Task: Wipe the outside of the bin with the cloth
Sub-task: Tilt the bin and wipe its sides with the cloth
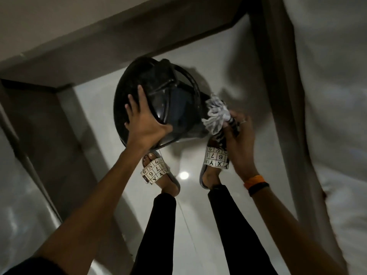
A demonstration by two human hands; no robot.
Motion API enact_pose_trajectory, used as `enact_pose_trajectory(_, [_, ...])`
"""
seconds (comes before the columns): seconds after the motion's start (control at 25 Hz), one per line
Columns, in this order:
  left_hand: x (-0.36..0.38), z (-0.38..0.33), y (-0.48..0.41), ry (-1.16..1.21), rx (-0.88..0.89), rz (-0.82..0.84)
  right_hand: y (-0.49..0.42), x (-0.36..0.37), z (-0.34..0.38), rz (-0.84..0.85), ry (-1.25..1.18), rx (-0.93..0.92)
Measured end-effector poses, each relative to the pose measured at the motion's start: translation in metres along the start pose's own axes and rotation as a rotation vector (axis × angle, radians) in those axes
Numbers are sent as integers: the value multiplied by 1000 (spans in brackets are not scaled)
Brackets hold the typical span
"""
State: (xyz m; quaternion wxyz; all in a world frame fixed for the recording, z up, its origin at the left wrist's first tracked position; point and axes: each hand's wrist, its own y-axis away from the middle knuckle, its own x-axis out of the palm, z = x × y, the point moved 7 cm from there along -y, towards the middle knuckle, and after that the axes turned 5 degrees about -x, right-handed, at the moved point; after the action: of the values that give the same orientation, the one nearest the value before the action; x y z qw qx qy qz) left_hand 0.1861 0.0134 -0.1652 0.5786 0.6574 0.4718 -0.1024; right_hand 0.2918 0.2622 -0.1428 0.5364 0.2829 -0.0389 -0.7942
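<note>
I see the black bin (158, 100) standing on the pale glossy floor (218, 62), pinned by my left hand (147, 124) splayed flat over its lid so it won't slide. Just right of that, my right hand (238, 135) clutches the bunched cloth (215, 114) against the wall (dim room).

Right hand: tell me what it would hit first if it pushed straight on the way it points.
The right hand points up-left with the cloth bunched in its grip. The cloth leads and seems already against the side of the black bin, so the bin wall comes first, though depth is hard to judge.
</note>
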Motion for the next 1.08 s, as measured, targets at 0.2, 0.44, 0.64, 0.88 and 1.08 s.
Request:
enact_pose_trajectory(0.2, [-10,22,-7,238,-142,26,2,72,-9,-84,-264,30])
enact_pose_trajectory(0.44, [-9,25,-2,369,-153,38,-21,93,-52,-255,-117,340])
enact_pose_trajectory(0.64, [-6,23,-7,376,-118,61,-15,141,-13,276,277,-265])
enact_pose_trajectory(0.88, [-10,37,-15,321,-159,97,-47,162,-36,419,597,-543])
enact_pose_trajectory(1.08, [-16,41,-22,338,-260,87,-115,103,-111,130,488,193])
